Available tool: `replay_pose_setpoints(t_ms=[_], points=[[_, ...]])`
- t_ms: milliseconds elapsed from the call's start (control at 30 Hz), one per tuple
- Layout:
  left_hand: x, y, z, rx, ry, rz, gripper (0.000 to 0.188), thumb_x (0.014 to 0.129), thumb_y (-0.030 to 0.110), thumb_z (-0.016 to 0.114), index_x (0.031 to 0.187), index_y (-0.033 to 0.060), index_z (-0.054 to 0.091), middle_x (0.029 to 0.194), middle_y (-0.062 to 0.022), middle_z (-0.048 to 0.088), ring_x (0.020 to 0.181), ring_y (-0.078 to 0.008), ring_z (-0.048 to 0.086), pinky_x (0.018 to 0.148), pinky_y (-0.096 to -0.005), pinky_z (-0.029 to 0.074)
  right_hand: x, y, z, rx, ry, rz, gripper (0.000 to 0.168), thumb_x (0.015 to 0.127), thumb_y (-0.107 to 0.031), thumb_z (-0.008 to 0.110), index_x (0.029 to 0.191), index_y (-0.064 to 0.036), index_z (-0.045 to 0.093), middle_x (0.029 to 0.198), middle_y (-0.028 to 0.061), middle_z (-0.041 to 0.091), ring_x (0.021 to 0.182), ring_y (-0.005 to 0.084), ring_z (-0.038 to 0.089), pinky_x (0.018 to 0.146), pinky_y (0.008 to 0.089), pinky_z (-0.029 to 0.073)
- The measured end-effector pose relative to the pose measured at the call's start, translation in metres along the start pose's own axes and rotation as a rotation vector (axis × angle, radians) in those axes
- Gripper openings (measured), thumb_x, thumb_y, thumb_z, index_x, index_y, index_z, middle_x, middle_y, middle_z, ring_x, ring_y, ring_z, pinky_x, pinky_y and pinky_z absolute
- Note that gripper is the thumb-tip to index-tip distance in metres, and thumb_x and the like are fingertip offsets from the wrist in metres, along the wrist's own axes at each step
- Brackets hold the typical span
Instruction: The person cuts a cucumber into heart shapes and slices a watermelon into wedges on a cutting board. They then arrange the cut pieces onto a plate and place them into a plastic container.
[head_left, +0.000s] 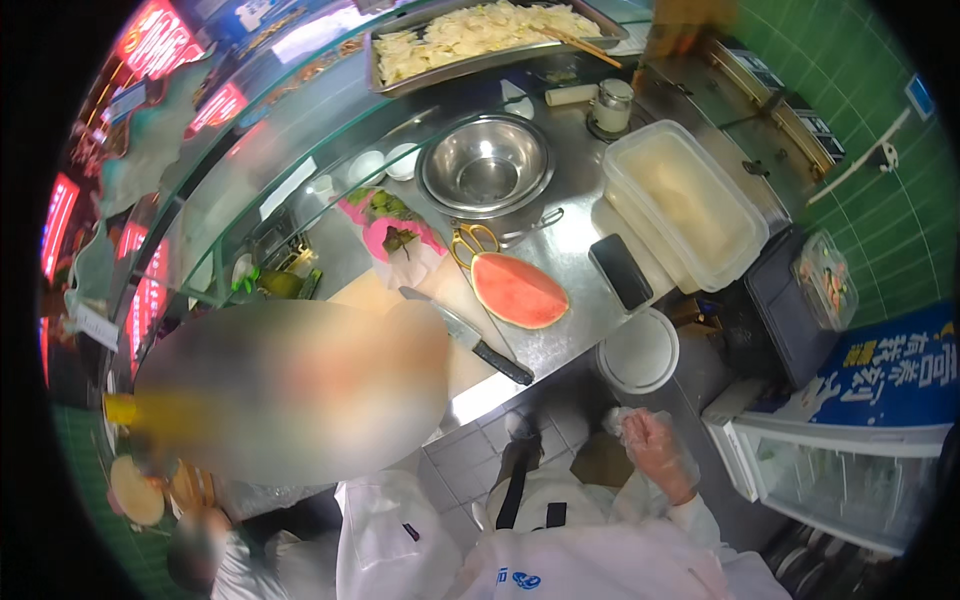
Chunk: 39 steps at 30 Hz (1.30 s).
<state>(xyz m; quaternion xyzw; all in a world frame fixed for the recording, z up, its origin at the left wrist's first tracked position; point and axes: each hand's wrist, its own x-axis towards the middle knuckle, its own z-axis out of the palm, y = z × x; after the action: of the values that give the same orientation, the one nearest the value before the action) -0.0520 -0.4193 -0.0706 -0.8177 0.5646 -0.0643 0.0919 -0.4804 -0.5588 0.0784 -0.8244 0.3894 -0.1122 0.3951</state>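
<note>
My right hand (651, 442), in a clear plastic glove, hangs low beside my white coat, near a white-lidded round bucket (639, 351). Its fingers look curled, but the crinkled plastic hides whether they hold anything. I cannot see my left hand; a large blurred patch covers the left of the work surface. Before me lies a cut piece of watermelon (519, 291), red flesh up, on the steel counter (577, 217). A black-handled knife (501, 361) rests at the cutting board (472, 300), its blade partly behind the blur. Gold-handled scissors (474, 238) lie at the melon's far end.
Steel bowls (486, 166), a smartphone (621, 271) and a translucent plastic tub (686, 202) stand on the counter. Pink-and-white wrapping with greenery (390, 225) lies near the glass. Behind is a tray (487, 64) of pale sliced food. A person's sleeve (247, 562) shows lower left.
</note>
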Motion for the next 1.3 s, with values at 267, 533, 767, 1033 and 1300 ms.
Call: replay_pose_setpoints(t_ms=[267, 533, 767, 1033, 1300], points=[[-0.016, -0.008, 0.043, -0.027, 0.133, -0.194, 0.027, 0.082, 0.037, 0.054, 0.081, 0.0122, 0.064, 0.074, -0.0061, 0.062, 0.065, -0.023, 0.059, 0.055, -0.0408, 0.044, 0.049, -0.059, 0.031, 0.062, -0.07, -0.192, 0.019, 0.092, -0.02, 0.052, 0.088, -0.002, 0.057, 0.065, 0.0102, 0.054, 0.059, 0.0224, 0.052, 0.057, 0.0349, 0.042], [-0.043, -0.003, -0.007, -0.122, 0.046, -0.339, 0.025, 0.081, 0.035, 0.06, 0.085, 0.0112, 0.066, 0.081, -0.0062, 0.065, 0.072, -0.0248, 0.061, 0.067, -0.043, 0.044, 0.148, -0.051, 0.185, 0.377, -0.472, -0.407, 0.021, 0.092, -0.023, 0.044, 0.092, -0.004, 0.055, 0.075, 0.011, 0.059, 0.071, 0.0273, 0.057, 0.066, 0.0373, 0.048], [-0.027, 0.01, -0.072, -0.331, 0.151, -0.421, 0.025, 0.076, 0.024, 0.064, 0.096, 0.009, 0.066, 0.091, -0.0081, 0.066, 0.087, -0.0267, 0.06, 0.081, -0.0421, 0.042, 0.168, -0.032, 0.325, -0.049, -0.201, -0.875, 0.009, 0.085, -0.012, 0.044, 0.083, -0.005, 0.048, 0.079, 0.0093, 0.049, 0.072, 0.0211, 0.052, 0.065, 0.0329, 0.043], [-0.027, 0.018, -0.077, -0.241, 0.073, -0.363, 0.021, 0.077, 0.019, 0.062, 0.095, 0.0083, 0.064, 0.094, -0.0089, 0.063, 0.09, -0.03, 0.057, 0.086, -0.0442, 0.039, 0.17, -0.055, 0.325, -0.161, -0.416, -0.724, 0.037, 0.071, -0.029, 0.07, 0.086, 0.004, 0.059, 0.087, 0.0178, 0.062, 0.084, 0.0327, 0.059, 0.073, 0.0341, 0.05], [-0.031, 0.026, -0.067, -0.415, 0.171, -0.326, 0.025, 0.075, 0.005, 0.064, 0.099, 0.0053, 0.062, 0.105, -0.0116, 0.06, 0.104, -0.0337, 0.052, 0.091, -0.0439, 0.04, 0.177, -0.07, 0.309, 0.467, -0.781, -0.045, 0.014, 0.08, -0.016, 0.064, 0.08, -0.002, 0.061, 0.091, 0.013, 0.06, 0.082, 0.0241, 0.061, 0.072, 0.0335, 0.052]])
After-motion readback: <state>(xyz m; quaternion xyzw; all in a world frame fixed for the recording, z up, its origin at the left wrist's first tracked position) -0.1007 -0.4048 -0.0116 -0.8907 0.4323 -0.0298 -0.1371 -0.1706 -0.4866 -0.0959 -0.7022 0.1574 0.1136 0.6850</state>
